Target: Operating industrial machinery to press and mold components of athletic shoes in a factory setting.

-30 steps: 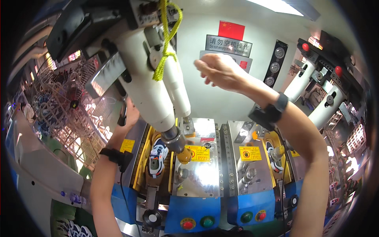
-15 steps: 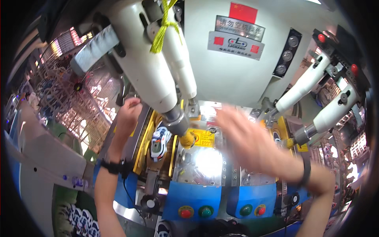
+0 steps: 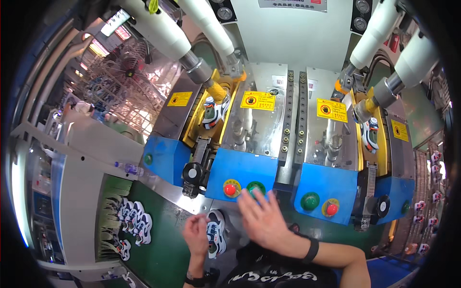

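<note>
My right hand (image 3: 265,218) is open, its fingers spread over the blue front panel beside a green push button (image 3: 256,190); its fingertips overlap the button, though contact is unclear. Low down, my left hand (image 3: 196,234) has its fingers curled together, and anything inside them is hidden. Just right of it lies a grey, white and navy shoe (image 3: 216,234). In the left bay of the machine, a shoe (image 3: 211,115) stands under a white press arm (image 3: 161,31) with a yellow tip. Another shoe (image 3: 370,134) is in the right bay beneath a similar arm.
Red buttons (image 3: 230,189) sit beside the green ones on both panels. Black round handwheels (image 3: 192,174) jut out in front of the bays. Several shoes (image 3: 134,218) lie at the lower left. A caged fan (image 3: 128,72) stands behind, and a shoe rack (image 3: 430,211) is at the far right.
Both hands have come down from beside the press arms, the right to the green button and the left to the shoe below. The view has tipped downward. The left press tip now overlaps its shoe.
</note>
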Motion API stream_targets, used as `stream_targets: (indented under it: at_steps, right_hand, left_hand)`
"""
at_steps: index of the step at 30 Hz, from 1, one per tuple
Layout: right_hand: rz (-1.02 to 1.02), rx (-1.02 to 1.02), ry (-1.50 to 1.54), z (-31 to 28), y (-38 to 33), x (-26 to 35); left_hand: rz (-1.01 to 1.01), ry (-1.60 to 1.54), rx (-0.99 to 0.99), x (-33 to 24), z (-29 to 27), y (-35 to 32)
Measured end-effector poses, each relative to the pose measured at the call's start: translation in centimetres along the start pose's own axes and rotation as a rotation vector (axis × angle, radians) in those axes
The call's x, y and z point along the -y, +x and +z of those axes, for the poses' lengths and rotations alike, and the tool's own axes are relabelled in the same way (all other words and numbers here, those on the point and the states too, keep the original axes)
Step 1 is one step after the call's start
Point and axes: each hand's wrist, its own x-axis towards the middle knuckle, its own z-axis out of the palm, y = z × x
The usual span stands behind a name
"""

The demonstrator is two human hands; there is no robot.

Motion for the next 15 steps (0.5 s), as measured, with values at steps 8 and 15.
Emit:
stream_targets:
  at_steps: [8, 15]
  right_hand:
    - [-0.097, 0.192, 0.890, 2.3, -7.3, 9.4]
    - [-0.048, 0.303, 0.867, 6.5, -8.0, 10.7]
  left_hand:
    - [-0.158, -0.006, 0.017, 3.3, -5.1, -11.0]
    - [-0.217, 0.056, 0.205, 13.3, -8.4, -8.8]
